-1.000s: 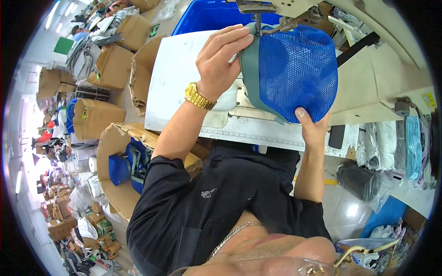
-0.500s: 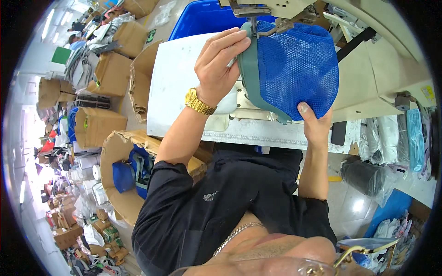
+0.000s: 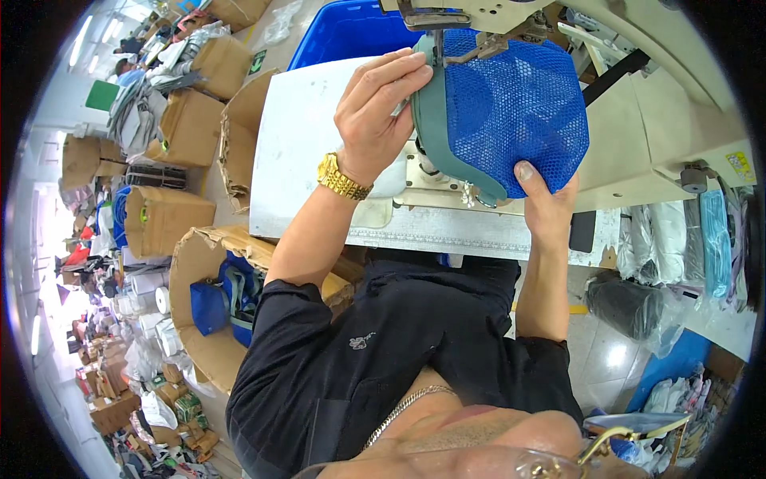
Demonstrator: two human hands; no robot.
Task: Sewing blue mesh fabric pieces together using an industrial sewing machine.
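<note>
A blue mesh fabric piece [image 3: 515,112] with a grey-green border strip [image 3: 435,136] lies under the sewing machine's needle and presser foot [image 3: 438,49]. My left hand [image 3: 379,108] holds the strip's left edge just before the needle, its fingers extended close together and curving over it; the thumb is partly hidden. At the near right corner, my right hand [image 3: 549,203] pinches the mesh, thumb on top and fingers hidden underneath. The strip's near end curls up a little off the machine bed.
The pale sewing machine body [image 3: 638,144] rises at the right and far side. Past the white table [image 3: 295,120] sits a blue bin [image 3: 351,36]. At my left stands an open carton [image 3: 187,303] holding blue pieces. A dark phone-like slab [image 3: 582,231] lies near the table's front edge.
The mesh piece has shifted slightly and its near end has lifted, showing metal parts of the machine bed beneath. My right hand has moved a little with it; my left hand stays beside the needle.
</note>
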